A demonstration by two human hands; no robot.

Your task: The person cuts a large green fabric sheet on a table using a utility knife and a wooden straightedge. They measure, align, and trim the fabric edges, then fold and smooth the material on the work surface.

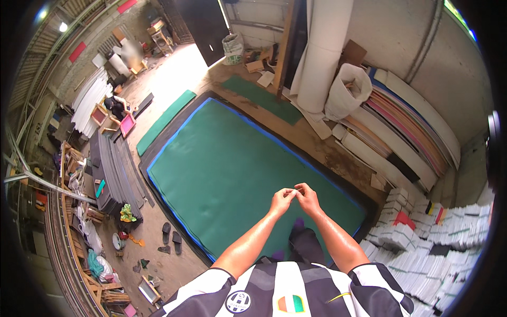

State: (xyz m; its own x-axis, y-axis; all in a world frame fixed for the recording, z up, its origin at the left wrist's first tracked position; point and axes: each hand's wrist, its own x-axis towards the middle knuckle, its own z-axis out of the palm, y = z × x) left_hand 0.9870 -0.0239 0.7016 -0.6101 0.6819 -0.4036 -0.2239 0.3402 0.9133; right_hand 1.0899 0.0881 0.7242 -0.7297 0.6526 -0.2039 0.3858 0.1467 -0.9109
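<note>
Both my forearms reach out over a large green sheet [222, 164] that lies flat with a blue border strip [185, 116] along its edge. My left hand [282, 201] and my right hand [307, 200] meet fingertip to fingertip above the sheet's near right part. The fingers of each are closed in a pinch; whatever sits between them, if anything, is too small to make out. A dark layer [150, 177] shows around the sheet beneath it. I stand on the sheet in purple socks [299, 223].
Narrower green strips [166, 121] lie beyond the sheet. Dark slippers [177, 242] rest on the floor at left, near stacked grey sheets [108, 169]. Bundled white stacks [449, 232] rise at right, below coloured sheets [406, 121] and a white sack [348, 90]. Another person [119, 105] crouches far left.
</note>
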